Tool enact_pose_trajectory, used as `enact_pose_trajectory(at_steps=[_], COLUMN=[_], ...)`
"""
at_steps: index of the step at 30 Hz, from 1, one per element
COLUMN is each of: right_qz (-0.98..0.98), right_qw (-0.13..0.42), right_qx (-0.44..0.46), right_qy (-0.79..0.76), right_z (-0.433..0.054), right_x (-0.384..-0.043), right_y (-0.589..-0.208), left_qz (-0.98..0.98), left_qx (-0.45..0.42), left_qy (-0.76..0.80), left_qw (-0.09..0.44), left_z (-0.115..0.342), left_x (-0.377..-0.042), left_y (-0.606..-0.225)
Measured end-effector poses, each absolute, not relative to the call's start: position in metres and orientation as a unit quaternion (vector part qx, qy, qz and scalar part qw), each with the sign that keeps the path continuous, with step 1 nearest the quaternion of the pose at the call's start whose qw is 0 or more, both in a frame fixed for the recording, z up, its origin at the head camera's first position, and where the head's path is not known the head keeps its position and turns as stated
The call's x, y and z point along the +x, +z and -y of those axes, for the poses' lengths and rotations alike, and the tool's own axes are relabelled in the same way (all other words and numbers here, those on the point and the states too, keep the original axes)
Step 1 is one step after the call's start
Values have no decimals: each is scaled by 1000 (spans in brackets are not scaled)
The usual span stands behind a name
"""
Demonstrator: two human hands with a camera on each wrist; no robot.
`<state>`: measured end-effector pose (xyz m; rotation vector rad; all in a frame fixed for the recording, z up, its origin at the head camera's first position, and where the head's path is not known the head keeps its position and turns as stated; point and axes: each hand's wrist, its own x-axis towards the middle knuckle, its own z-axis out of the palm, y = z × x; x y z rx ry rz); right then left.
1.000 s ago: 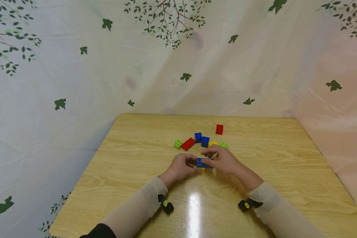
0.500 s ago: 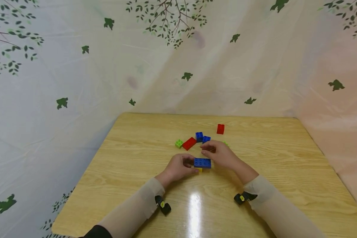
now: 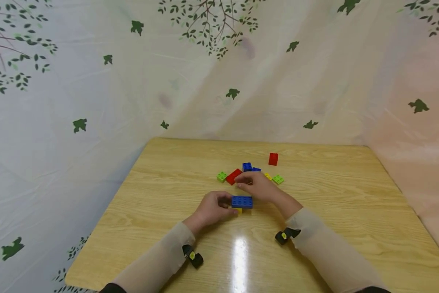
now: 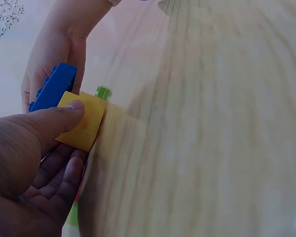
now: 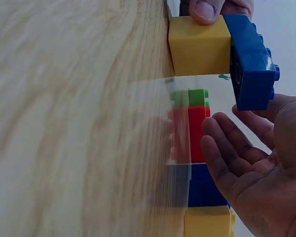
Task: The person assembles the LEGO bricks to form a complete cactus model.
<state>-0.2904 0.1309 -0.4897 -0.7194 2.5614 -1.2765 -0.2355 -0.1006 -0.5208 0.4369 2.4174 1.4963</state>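
Note:
My left hand (image 3: 212, 207) pinches a yellow brick (image 4: 86, 121), thumb on its near side. A long blue brick (image 3: 242, 202) sits on top of the yellow one and overhangs it to the right, as the right wrist view shows. Just beyond this pair, my right hand (image 3: 257, 185) hovers with loosely bent fingers and nothing between them. Its fingertips come near a red brick (image 3: 234, 177) in the head view; whether they touch it I cannot tell. The right hand partly covers a blue brick (image 3: 256, 169) behind it.
Around the right hand lie a green brick (image 3: 221, 176), another small blue brick (image 3: 246, 167), a yellow brick (image 3: 268, 176) and a second green brick (image 3: 278, 179). Farther back is a red brick (image 3: 273, 159). A leaf-patterned curtain (image 3: 201, 101) hangs behind the wooden table (image 3: 336, 195).
My right hand has let go of the long blue brick and moved left and away over the loose bricks. My left hand, still holding the joined bricks, has shifted slightly left.

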Motion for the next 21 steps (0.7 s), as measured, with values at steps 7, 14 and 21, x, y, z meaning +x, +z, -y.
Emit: enact_pose_trajectory(at_steps=[7,14,21], right_qz=[-860,-867,-873], right_qw=[108,124,107], right_qx=[-252,-246,-238], right_qy=[-431,-415,-412], right_z=[-117,-107,-101], right_x=[-294,-298,-303], right_y=[-494,-496,-497], left_qz=[-837,-835,-829], left_qx=[145,151,150], left_qy=[513,515,526], left_qw=[126,124,121], left_z=[111,117,119], left_x=[-231,-228,-227], left_y=[-521,-520,-521])
